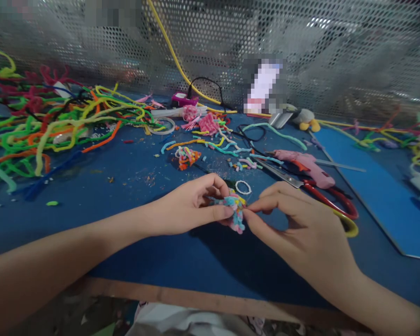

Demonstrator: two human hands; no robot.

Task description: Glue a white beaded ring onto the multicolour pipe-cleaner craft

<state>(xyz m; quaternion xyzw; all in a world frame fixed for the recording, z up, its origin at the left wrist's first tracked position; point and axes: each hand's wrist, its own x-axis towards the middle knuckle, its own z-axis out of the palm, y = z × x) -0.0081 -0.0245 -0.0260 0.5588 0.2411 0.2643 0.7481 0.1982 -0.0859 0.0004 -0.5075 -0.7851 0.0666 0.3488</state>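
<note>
Between my hands, just above the blue table, is a small bundle of fuzzy pipe cleaners (236, 211) in light blue, pink and yellow. My left hand (206, 200) grips its left side, thumb in front and fingers curled behind. At the bundle's right edge, the thumb and index finger of my right hand (297, 219) are pinched together; whether they hold a strand is too small to tell. A white beaded ring (243, 187) lies just behind the bundle. Beyond my left hand sits an orange, white and pink pipe cleaner piece (187, 157).
Scissors (294, 179) and a pink glue gun (306, 165) lie right of centre. Loose pipe cleaners (73, 121) heap up at left. Pink pieces (208, 123) and a clear tape ring (164, 126) are farther back. A perforated metal panel (126, 56) stands behind; a blue board (381, 186) lies right.
</note>
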